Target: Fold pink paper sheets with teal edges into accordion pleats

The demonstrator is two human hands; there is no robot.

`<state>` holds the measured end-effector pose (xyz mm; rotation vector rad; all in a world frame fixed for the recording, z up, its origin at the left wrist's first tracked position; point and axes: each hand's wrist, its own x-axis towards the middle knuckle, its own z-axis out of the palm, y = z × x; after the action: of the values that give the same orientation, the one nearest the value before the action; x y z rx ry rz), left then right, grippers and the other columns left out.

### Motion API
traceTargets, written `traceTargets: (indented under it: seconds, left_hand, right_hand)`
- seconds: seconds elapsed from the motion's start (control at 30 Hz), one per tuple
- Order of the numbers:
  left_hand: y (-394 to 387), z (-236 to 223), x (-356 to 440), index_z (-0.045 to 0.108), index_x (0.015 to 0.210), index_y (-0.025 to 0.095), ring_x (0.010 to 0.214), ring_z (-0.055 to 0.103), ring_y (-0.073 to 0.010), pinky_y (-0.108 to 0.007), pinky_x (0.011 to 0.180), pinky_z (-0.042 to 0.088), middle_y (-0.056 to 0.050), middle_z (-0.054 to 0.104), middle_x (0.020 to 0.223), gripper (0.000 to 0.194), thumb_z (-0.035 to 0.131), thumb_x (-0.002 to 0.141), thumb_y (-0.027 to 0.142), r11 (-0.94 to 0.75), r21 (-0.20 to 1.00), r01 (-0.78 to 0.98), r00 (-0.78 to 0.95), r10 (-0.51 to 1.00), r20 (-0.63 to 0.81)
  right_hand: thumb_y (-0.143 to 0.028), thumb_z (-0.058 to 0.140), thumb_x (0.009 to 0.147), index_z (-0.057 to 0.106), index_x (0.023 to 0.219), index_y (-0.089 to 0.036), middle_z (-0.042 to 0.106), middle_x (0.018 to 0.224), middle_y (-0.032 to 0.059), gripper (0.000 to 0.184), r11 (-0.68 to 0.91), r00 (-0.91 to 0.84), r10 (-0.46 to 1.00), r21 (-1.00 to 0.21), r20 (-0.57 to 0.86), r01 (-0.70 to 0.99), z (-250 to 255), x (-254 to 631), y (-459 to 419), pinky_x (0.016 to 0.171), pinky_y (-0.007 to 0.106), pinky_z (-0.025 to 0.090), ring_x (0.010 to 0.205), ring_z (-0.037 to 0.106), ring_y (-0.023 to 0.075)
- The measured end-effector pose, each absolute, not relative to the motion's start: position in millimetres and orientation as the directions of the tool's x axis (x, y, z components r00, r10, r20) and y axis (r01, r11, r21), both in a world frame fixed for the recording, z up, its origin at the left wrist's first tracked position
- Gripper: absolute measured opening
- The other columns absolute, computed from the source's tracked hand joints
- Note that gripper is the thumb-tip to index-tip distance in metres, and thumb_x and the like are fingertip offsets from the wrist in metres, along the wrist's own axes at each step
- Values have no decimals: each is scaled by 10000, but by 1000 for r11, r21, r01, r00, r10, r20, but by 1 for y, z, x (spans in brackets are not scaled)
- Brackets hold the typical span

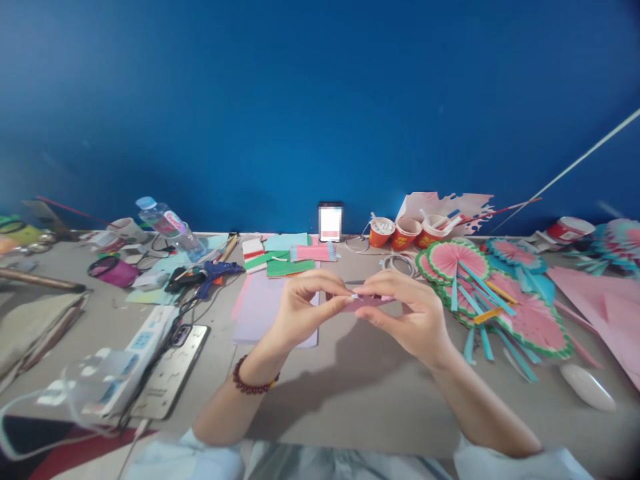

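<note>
A small piece of pink paper [376,304] is held up above the table, between my two hands. My left hand [303,308] pinches its left end with thumb and forefinger. My right hand [414,315] is on the other end, fingers along the top edge and thumb below. A tiny pale bit shows where the fingertips meet; what it is I cannot make out. Lilac paper sheets [265,313] lie beyond my left wrist. Right of my right hand are pink pleated paper fans [457,261] with green wavy edges and blue strips.
At the back stand a lit phone [331,223] and red paper cups [406,235] holding tools. On the left are a tilted water bottle [170,223], a blue glue gun [214,275], a power strip [125,363] and another phone [173,373]. A white mouse [587,387] lies at right.
</note>
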<state>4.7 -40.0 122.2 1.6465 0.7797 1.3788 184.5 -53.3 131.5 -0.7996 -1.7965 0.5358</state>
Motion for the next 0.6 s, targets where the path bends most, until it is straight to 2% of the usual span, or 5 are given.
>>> traceTargets:
  seconds: [0.17, 0.27, 0.33, 0.43, 0.6]
  left_hand:
    - [-42, 123, 4, 730, 717, 187, 673, 604, -136, -263, 629, 497, -52, 684, 729, 50, 722, 745, 227, -485, 875, 2, 235, 850, 471]
    - [-41, 124, 4, 746, 806, 193, 741, 624, -153, -273, 686, 511, -63, 689, 776, 73, 688, 780, 230, -483, 875, 34, 288, 843, 454]
    - [-41, 126, 5, 747, 854, 191, 754, 623, -155, -256, 653, 509, -67, 683, 802, 103, 682, 785, 231, -463, 883, 74, 292, 857, 425]
    - [-41, 128, 4, 745, 836, 186, 735, 618, -149, -228, 588, 498, -60, 669, 790, 91, 684, 779, 221, -455, 880, 136, 255, 874, 413]
    - [-44, 129, 3, 734, 787, 198, 718, 623, -137, -233, 638, 508, -39, 675, 767, 78, 659, 794, 178, -543, 790, 283, 215, 839, 500]
  right_hand:
    - [-177, 667, 788, 698, 799, -227, 656, 775, 22, 60, 661, -186, 749, -700, 636, 271, 130, 184, -53, 535, 242, 471, 648, 596, 126]
    - [-160, 643, 804, 670, 791, -222, 650, 771, 20, 69, 656, -166, 753, -709, 636, 259, 128, 186, -50, 577, 261, 456, 702, 588, 141]
    - [-145, 621, 816, 648, 793, -219, 643, 774, 24, 82, 659, -143, 749, -704, 647, 264, 126, 188, -48, 608, 277, 446, 743, 579, 155]
    - [-131, 600, 828, 620, 803, -218, 624, 781, 26, 93, 670, -126, 737, -694, 664, 261, 123, 188, -45, 629, 287, 432, 754, 563, 157]
    - [-164, 573, 857, 593, 831, -215, 596, 806, 29, 61, 660, -158, 751, -718, 641, 220, 120, 186, -41, 650, 289, 439, 752, 558, 152]
